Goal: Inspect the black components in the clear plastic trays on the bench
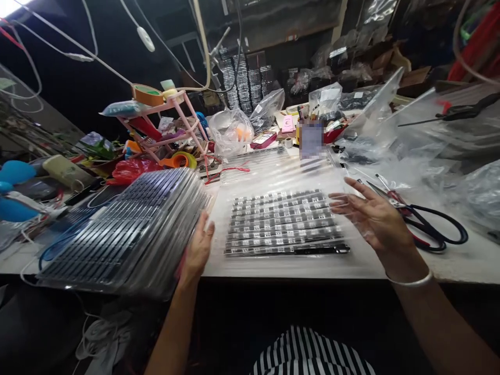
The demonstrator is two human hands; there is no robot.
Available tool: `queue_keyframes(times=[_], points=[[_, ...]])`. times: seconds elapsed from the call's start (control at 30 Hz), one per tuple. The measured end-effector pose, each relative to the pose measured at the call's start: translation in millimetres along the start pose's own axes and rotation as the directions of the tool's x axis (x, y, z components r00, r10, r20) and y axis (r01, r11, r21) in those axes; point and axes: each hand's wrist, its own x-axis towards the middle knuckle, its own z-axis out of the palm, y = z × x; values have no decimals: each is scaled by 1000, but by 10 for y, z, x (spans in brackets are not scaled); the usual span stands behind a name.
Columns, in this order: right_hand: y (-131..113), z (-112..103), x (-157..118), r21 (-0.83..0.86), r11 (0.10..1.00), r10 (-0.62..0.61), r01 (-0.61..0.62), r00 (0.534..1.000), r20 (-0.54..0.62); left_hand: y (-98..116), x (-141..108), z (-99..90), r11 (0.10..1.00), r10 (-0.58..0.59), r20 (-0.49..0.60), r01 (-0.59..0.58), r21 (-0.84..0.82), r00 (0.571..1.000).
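Note:
My left hand (198, 249) grips the right edge of a thick stack of clear plastic trays (128, 229) filled with dark strips, which sits tilted at the table's front left. On the white table in front of me lies a clear tray (281, 221) holding several rows of black strips with small white parts. My right hand (369, 213) hovers just right of that tray, fingers spread, holding nothing.
Black-handled scissors (433, 226) lie right of my right hand. Clear plastic bags (410, 135) pile up at the right and back. A pink rack (164, 125) with tape rolls stands at the back left. Cables hang overhead. The table's front edge (297, 273) is near my body.

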Motion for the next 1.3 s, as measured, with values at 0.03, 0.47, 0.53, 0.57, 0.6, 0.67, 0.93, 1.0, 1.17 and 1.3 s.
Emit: queue_keyframes(times=[0.03, 0.47, 0.53, 0.57, 0.6, 0.67, 0.93, 1.0, 1.17, 1.3], points=[[-69, 30, 15, 48, 999, -14, 14, 1000, 8, 87, -36, -50, 992, -51, -20, 49, -115, 998], [-16, -172, -234, -528, 795, -119, 300, 930, 348, 718, -394, -365, 741, -331, -337, 22, -671, 881], [110, -197, -267, -617, 680, -138, 396, 896, 422, 706, -364, -413, 755, -317, -373, -6, -656, 872], [166, -195, -268, -647, 621, -161, 443, 880, 447, 692, -352, -436, 757, -315, -395, -23, -653, 863], [215, -187, -261, -676, 556, -183, 484, 864, 469, 674, -342, -457, 752, -320, -399, -26, -658, 859], [290, -159, -233, -731, 411, -205, 545, 836, 509, 631, -332, -484, 741, -342, -369, 6, -672, 864], [332, -83, -198, -776, 60, -88, 628, 777, 623, 571, -378, -482, 766, -267, -425, -78, -639, 865], [316, -93, -201, -749, 7, -95, 662, 746, 659, 573, -408, -482, 759, -220, -367, -78, -647, 904], [265, -139, -224, -714, 45, -129, 698, 713, 689, 472, -570, -350, 744, -171, -202, -8, -668, 964], [263, -66, -285, -694, 144, -157, 706, 708, 688, 413, -753, 80, 910, -18, -13, 11, -414, 1000]])
